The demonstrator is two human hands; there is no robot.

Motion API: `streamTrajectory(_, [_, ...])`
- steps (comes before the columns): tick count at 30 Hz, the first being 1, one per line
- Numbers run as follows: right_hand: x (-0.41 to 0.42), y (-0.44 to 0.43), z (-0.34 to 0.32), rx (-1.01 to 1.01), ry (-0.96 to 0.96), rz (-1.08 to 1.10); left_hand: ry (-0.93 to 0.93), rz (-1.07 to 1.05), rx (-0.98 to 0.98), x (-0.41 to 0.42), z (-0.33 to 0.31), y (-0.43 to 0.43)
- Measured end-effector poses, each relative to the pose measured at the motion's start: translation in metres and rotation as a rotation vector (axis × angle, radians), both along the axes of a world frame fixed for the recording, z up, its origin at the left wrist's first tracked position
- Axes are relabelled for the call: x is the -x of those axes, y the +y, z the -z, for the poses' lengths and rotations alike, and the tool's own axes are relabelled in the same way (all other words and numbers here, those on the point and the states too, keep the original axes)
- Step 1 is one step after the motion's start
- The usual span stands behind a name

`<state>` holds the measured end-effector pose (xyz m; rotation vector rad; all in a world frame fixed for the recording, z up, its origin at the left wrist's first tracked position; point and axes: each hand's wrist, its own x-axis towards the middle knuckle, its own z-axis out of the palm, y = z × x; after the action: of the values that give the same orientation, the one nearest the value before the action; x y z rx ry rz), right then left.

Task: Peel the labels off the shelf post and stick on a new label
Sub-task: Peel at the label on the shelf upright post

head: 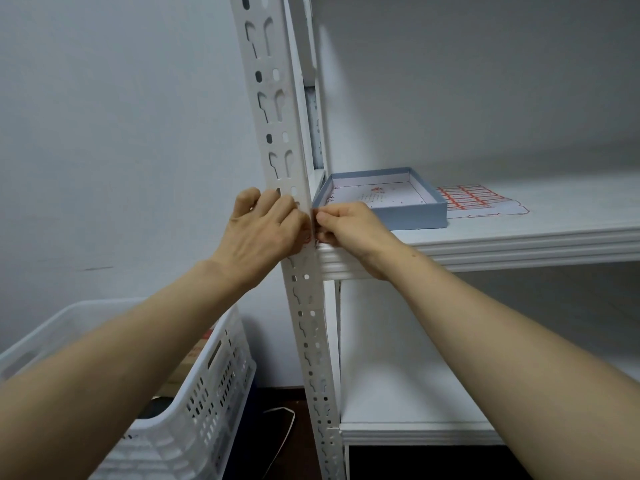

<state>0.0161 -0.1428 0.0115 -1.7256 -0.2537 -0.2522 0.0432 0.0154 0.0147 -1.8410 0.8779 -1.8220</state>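
Fingers (322,216) of the right hand (353,226) are curled, their tips pinching at the corner edge of the shelf post (277,109), where a small label (307,238) with red print shows in the narrow gap between the two hands; most of the label is hidden by them. Fingers (277,206) of the left hand (263,230) are bent around the perforated front face of the same post, gripping it just left of the label, with the thumb side touching the red print. The label sits on the post at the level of the upper shelf (519,237), whose ribbed front edge meets the post directly below the right hand. On this shelf, just right of the post, lies a shallow blue box (415,216), open at the top, and farther right, apart from it, a sheet of red-printed labels (474,199). A lower shelf (415,434) appears near the bottom. To the left of the post, near the floor, stands a white slotted basket (207,393), and a thin pale cable (284,431) lies on the dark floor beside it.
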Motion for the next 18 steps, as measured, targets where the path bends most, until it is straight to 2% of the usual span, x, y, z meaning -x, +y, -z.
streamTrajectory(18, [-0.0030, -0.0008, 0.0011, 0.020, -0.001, 0.001, -0.067, 0.058, -0.070, -0.0065, -0.0031, 0.0049])
